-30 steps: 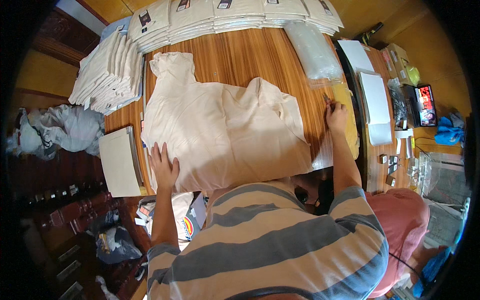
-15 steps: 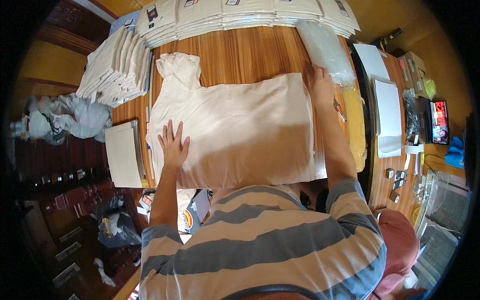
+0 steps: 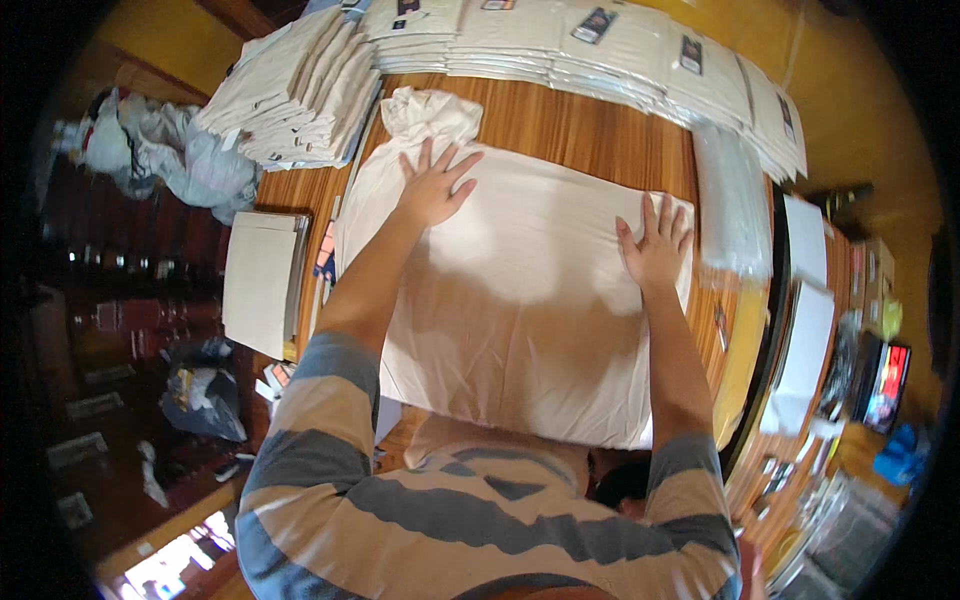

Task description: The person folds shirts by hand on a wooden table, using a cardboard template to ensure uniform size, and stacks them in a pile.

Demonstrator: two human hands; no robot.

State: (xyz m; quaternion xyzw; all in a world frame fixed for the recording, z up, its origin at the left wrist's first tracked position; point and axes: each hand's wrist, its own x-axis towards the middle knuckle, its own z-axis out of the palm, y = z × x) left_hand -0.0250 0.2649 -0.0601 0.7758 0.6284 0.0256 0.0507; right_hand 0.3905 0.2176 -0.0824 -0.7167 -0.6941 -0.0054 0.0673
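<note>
A cream T-shirt (image 3: 530,300) lies spread sideways over the wooden table in front of me, its near edge hanging toward my body. My left hand (image 3: 432,190) rests flat on it with fingers spread, just below the bunched sleeve (image 3: 430,115) at the far left. Near the shirt's right end, my right hand (image 3: 655,245) presses the cloth with its fingers stretched out. Neither hand grips anything. Creases run across the shirt's near half, which lies partly in shadow.
Bagged folded shirts (image 3: 610,45) are stacked along the far edge, with more folded shirts (image 3: 310,90) at the far left. Clear plastic bags (image 3: 735,200) and a yellow packet (image 3: 740,350) lie at the right. Cardboard sheets (image 3: 265,285) sit at the left edge.
My left hand has moved away from me across the shirt toward the sleeve. My right hand has come from beside the plastic bags onto the shirt's right end. The view has shifted.
</note>
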